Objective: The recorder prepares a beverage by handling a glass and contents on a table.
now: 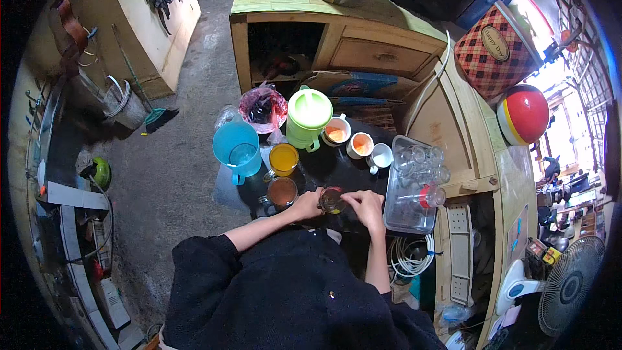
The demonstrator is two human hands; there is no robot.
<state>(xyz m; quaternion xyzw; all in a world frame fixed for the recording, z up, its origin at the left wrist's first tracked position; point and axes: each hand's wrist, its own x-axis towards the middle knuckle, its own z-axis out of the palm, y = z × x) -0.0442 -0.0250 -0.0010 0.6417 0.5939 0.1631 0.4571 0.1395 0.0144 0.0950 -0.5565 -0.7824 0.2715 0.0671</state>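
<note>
My left hand (pixel 308 205) grips the side of a glass (pixel 333 201) with dark contents and red and yellow patches. At the opposite rim, the thumb and fingers of my right hand (pixel 367 208) are pinched together; whether they hold a thin utensil is too small to tell. Left of the glass is a glass mug of brown drink (pixel 282 191), and beyond it a glass mug of orange-yellow drink (pixel 284 159). A blue plastic pitcher (pixel 237 148) and a lidded green pitcher (pixel 309 116) stand farther back. Two white cups (pixel 336 130) (pixel 360 146) hold orange contents.
Another white cup (pixel 380 156) stands beside a clear plastic tray (pixel 406 221) with several overturned glasses. A bag-lined container (pixel 262 107) is behind the blue pitcher. All stand on a low black table (pixel 335 167). A wooden cabinet (pixel 386 53) borders the back; coiled white cable (pixel 413 267) hangs right.
</note>
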